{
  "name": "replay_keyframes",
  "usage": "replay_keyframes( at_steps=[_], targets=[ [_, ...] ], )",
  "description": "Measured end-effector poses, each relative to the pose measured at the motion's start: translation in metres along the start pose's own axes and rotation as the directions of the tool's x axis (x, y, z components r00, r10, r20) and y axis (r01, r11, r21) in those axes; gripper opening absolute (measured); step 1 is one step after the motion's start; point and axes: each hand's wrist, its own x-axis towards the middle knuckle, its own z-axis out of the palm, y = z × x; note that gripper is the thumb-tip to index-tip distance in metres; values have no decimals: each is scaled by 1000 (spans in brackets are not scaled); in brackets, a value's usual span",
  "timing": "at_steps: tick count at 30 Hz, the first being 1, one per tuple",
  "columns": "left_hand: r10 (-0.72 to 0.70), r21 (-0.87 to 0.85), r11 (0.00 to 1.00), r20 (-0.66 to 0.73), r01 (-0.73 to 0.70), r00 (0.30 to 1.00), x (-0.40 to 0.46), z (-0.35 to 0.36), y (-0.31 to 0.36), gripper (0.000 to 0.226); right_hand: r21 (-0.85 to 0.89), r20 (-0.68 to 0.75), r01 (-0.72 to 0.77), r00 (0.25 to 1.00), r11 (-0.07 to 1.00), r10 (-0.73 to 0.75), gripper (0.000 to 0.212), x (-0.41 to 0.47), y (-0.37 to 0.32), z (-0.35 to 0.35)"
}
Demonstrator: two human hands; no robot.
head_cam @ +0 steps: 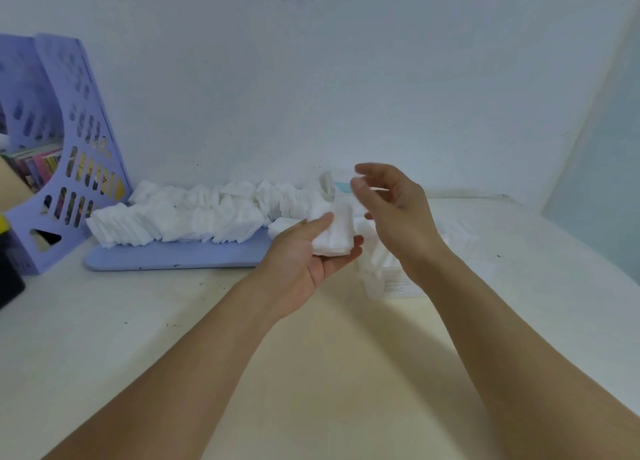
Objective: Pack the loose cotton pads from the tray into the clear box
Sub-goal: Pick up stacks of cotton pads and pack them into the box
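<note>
1. Left hand [304, 251]: palm up, grip closed round a small stack of white square cotton pads [335, 232], thumb on top.
2. Right hand [391, 210]: raised just beside the stack, fingers loosely curled, grip empty.
3. Flat lilac plastic tray [173, 256]: on white worktop [138, 321], loaded with rows of loose white pads [194, 213].
4. Clear plastic box [391, 269]: on worktop under right wrist, holding pads upright; largely hidden.
5. Lilac perforated file holder [69, 141]: far left.
</note>
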Motion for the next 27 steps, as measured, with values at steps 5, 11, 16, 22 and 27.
replay_keyframes(
  at_steps=[5, 11, 16, 22, 27],
  targets=[
    [-51, 31, 998, 131, 48, 990, -7, 9, -4, 38, 44, 236, -30, 971, 999, 19, 76, -14, -6, 25],
    [-79, -141, 985, 169, 104, 982, -3, -1, 3, 41, 0, 294, 170, 942, 986, -162, 104, -14, -5, 8],
    [-143, -290, 927, 315, 238, 938, -7, -1, 3, 51, 149, 331, 222, 907, 964, -260, 122, -18, -6, 14],
    [-145, -126, 975, 265, 184, 953, -11, 2, 0, 54, 255, 234, 192, 939, 948, -254, 91, -18, -4, 17],
    [-155, -99, 979, 225, 181, 962, -12, 6, -1, 59, 216, 259, 196, 933, 957, -250, 95, -18, -4, 18]
  ],
)
